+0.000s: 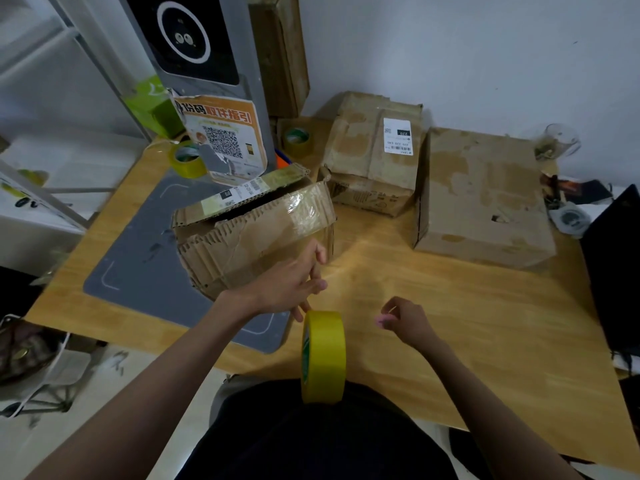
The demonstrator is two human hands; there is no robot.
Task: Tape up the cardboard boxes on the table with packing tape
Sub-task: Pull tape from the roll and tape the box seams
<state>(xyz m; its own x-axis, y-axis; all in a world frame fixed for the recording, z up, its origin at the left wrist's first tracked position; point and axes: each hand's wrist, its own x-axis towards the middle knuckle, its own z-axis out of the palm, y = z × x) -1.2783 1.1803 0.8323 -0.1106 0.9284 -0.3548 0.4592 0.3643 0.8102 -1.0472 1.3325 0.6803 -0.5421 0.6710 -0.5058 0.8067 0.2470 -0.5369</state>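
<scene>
Hanging nearest the body, over the table's front edge, a yellow roll of packing tape [323,356] stands on edge, apparently hooked on the left hand's [291,289] lower fingers, though the contact is partly hidden. That hand reaches toward the torn brown cardboard box [256,233], its thumb near the box's right corner. The right hand [403,322] hovers just beside the roll, fingers curled in a pinch; whether it holds a tape end, I cannot tell. This box's top flap gapes, so sealing it remains to be done. Farther back, 2 stacked crumpled boxes [374,157] and 1 large flat box [481,199] look closed. Bare wooden tabletop [450,306] lies between hands and boxes, giving room; 2 spare tape rolls [187,161] sit behind.
</scene>
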